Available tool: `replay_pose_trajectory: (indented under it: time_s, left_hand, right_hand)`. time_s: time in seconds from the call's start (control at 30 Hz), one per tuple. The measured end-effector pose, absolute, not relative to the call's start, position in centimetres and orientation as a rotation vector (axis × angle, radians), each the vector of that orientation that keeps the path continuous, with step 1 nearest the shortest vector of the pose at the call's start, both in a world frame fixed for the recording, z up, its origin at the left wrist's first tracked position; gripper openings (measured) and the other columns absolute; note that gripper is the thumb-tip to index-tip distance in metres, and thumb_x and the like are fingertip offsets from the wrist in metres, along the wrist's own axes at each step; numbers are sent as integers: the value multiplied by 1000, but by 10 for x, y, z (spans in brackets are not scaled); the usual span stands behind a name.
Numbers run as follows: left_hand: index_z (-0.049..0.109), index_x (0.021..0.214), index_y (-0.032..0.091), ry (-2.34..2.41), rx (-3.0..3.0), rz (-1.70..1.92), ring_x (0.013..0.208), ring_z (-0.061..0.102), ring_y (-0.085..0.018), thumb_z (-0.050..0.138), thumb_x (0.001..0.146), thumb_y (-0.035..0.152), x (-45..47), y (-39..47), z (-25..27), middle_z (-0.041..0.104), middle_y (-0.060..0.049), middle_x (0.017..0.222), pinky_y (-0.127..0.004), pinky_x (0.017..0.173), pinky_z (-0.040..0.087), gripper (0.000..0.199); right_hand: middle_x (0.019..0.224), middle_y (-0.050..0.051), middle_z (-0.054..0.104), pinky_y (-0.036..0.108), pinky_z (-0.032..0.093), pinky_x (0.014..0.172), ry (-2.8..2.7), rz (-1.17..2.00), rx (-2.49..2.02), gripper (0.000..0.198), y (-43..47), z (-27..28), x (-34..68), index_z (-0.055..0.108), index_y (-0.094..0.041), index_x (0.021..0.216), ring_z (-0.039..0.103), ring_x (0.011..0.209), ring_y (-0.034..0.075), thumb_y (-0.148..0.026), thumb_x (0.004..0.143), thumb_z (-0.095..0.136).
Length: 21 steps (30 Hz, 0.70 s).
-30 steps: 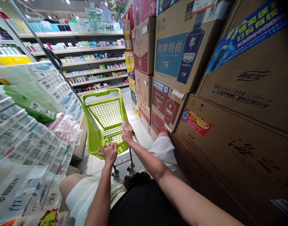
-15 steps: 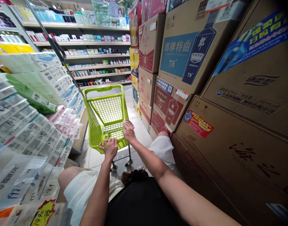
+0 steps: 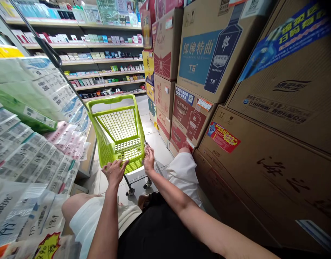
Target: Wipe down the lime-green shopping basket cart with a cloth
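A lime-green plastic shopping trolley basket (image 3: 101,153) with mesh walls stands before me, and nothing shows inside it. My left hand (image 3: 114,172) has its fingers curled over the basket's near rim. At the near right corner, my right hand (image 3: 149,158) is closed, touching or very close to the basket's side. Whatever lies between its fingers is hidden and too small to name. Below the basket are dark legs with small casters (image 3: 130,191). A long dark handle bar (image 3: 50,52) slants up from the far left corner.
Stacked cardboard boxes (image 3: 197,57) wall the right side, close to my knee. Plastic-wrapped paper packs (image 3: 41,158) are piled along the left. Shelves of small boxed goods (image 3: 111,59) cross the back. Pale floor tiles (image 3: 157,147) run between.
My left hand has slid left along the near rim. My right hand has shifted slightly down at the right corner. The view has turned a little, moving the surroundings left and up.
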<state>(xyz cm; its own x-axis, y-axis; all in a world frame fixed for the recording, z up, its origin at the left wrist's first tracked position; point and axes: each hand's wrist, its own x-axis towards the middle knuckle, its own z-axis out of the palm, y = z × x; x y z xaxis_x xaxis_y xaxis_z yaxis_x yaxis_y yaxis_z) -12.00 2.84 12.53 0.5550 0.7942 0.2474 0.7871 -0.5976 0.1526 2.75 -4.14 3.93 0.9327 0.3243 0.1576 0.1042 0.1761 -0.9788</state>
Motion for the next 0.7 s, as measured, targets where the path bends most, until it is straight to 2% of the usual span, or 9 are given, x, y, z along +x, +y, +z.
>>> replay_pose_trajectory:
  time_s: [0.1, 0.2, 0.33, 0.4, 0.53, 0.63, 0.7]
  left_hand:
    - [74, 90, 27, 1405, 2741, 508, 103, 51, -29, 37, 101, 55, -106, 18, 122, 73, -8, 99, -49, 100, 25, 48]
    - [74, 93, 26, 1406, 2722, 555, 105, 51, -30, 37, 101, 53, -91, 5, 121, 73, -10, 100, -50, 100, 24, 47]
    - [73, 93, 24, 1368, 2674, 546, 106, 54, -31, 37, 101, 52, -81, -3, 125, 73, -11, 104, -49, 99, 25, 46]
    - [72, 94, 24, 1315, 2635, 546, 105, 56, -29, 37, 101, 50, -85, 3, 128, 74, -11, 106, -47, 98, 27, 45]
    - [74, 93, 25, 1321, 2611, 666, 116, 55, -28, 34, 102, 47, -99, 23, 132, 75, -9, 111, -50, 106, 22, 46]
    - [76, 79, 27, 1251, 2665, 556, 119, 53, -30, 36, 100, 49, -104, 32, 130, 78, -7, 97, -53, 110, 18, 50]
    - [77, 73, 27, 1238, 2677, 492, 116, 53, -30, 38, 99, 52, -105, 35, 129, 78, -7, 91, -53, 110, 19, 53]
  right_hand:
    - [147, 14, 58, 32, 39, 119, -412, 72, -1389, 51, -39, 65, 44, 56, -13, 142, 52, 139, 16, -25, 96, 39]
    - [149, 13, 57, 36, 32, 124, -441, 39, -1450, 51, -48, 62, 43, 57, -14, 141, 45, 145, 15, -19, 94, 37]
    - [141, 18, 63, 42, 42, 117, -290, 125, -1523, 51, -58, 44, 41, 59, -12, 138, 56, 136, 20, -17, 90, 40]
    - [139, 17, 65, 40, 46, 114, -259, 123, -1510, 51, -57, 48, 49, 60, -12, 137, 59, 132, 21, -17, 90, 40]
    - [142, 12, 63, 34, 40, 119, -385, 22, -1515, 51, -56, 69, 68, 62, -15, 137, 53, 138, 19, -16, 91, 40]
    - [143, 16, 61, 37, 38, 120, -457, -61, -1564, 51, -56, 66, 56, 60, -11, 139, 50, 141, 20, -15, 93, 38]
    - [144, 18, 59, 39, 42, 118, -454, -112, -1594, 51, -54, 51, 34, 57, -11, 142, 50, 141, 22, -16, 97, 34]
